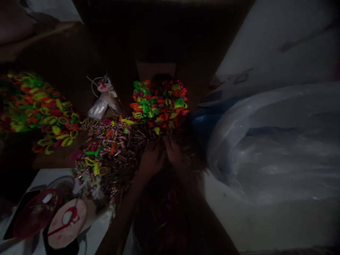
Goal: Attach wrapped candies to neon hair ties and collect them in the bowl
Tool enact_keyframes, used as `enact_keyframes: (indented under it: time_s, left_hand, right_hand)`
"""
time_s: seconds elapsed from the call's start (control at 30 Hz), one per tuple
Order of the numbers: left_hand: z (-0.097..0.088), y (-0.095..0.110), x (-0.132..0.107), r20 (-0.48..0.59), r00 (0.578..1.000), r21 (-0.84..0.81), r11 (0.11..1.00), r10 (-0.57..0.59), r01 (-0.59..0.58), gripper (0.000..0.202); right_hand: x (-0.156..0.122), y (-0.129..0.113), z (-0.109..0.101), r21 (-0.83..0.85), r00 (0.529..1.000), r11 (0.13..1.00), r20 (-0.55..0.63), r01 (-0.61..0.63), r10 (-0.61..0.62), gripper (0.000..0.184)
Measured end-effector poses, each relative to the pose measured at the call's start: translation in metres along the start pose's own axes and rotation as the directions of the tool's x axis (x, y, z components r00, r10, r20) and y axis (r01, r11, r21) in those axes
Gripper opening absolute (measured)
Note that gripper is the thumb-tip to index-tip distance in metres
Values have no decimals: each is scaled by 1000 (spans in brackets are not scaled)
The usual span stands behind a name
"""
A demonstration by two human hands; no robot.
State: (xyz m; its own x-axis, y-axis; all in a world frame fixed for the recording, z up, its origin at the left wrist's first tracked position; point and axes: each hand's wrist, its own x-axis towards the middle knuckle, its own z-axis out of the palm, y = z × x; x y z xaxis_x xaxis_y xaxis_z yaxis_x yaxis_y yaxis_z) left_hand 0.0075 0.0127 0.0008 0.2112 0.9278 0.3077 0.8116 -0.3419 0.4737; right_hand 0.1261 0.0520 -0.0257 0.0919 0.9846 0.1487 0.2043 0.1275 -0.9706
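Note:
My left hand [152,160] and my right hand [173,151] are close together at the near edge of a pile of thin, striped, wrapped sticks [124,141]. The fingers of both hands look bent and drawn together, pointing down and forward. Whatever lies between them is lost in the dark. Just beyond my fingertips is a heap of bright plastic toy watches [159,102] in green, orange, yellow and pink. A few loose watches [97,168] lie on top of the sticks to the left of my left hand.
A larger heap of toy watches [45,109] is at the left. Behind the sticks stands a cup with a red straw [106,90], beside a clear plastic bag [98,108]. A round pink-white lid [67,223] is at lower left. A big translucent plastic bag [273,148] fills the right.

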Motion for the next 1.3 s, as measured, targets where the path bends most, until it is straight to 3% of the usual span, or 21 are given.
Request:
enact_keyframes:
  time_s: [0.2, 0.3, 0.63, 0.9, 1.0, 1.1, 1.13, 1.17, 1.23, 1.27, 1.3]
  left_hand:
    - [4, 0, 0, -43, 997, 3, 998, -68, 68, 43]
    - [4, -1, -1, -25, 999, 25, 999, -42, 43, 45]
    - [-4, -1, 2, -46, 997, 123, 991, 56, -50, 32]
    - [-4, 8, 4, 3, 998, 132, 989, 61, -61, 17]
    - [-18, 12, 7, 32, 999, 171, 985, -25, 19, 15]
    - [-52, 18, 4, 102, 989, 193, 978, -105, 84, 19]
    - [-66, 21, 1, 175, 977, 154, 983, -122, 95, 21]
    - [-79, 23, -3, 318, 942, 69, 993, -109, 92, 21]
    - [-97, 24, -9, 624, 781, -159, 975, -21, 153, 25]
    - [-99, 23, -11, 689, 724, -230, 952, 13, 202, 31]
    - [-97, 21, -12, 703, 710, -270, 933, 21, 239, 36]
  right_hand:
    - [-2, -1, 0, 21, 999, 1000, -27, 20, -20, 36]
    - [-2, 0, 2, 3, 999, 999, -24, 45, -45, 35]
    - [-2, 3, 1, -145, 999, 989, -4, 43, -44, 39]
    - [-2, -1, 4, -90, 999, 995, -13, 38, -39, 37]
    - [0, -1, 4, 16, 999, 1000, -42, 4, -3, 37]
    - [6, 2, -4, 128, 989, 990, -129, -56, 73, 45]
    - [8, 4, -7, 138, 982, 988, -170, -62, 85, 48]
    - [9, 6, -11, 127, 975, 990, -208, -56, 82, 50]
    - [11, 11, -16, 64, 969, 998, -245, -28, 43, 50]
    - [12, 13, -16, 26, 971, 1000, -238, -15, 20, 49]
    - [12, 14, -16, -10, 975, 1000, -220, -8, 6, 49]
